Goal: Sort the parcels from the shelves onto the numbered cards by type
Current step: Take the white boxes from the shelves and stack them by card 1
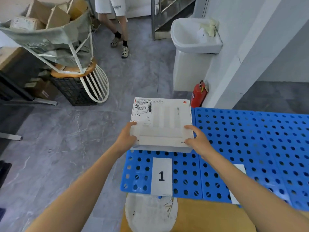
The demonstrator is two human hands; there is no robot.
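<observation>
The left hand and right hand gripped the white box at its near corners; it looked stiff, light and smooth.

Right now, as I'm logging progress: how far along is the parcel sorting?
Early. Done: no parcel lies on card 1 or elsewhere on the blue panel. In hand: left hand and right hand grip a white box just beyond card 1. Left: releasing it, plus whatever remains on the shelves, which are out of view.
</observation>
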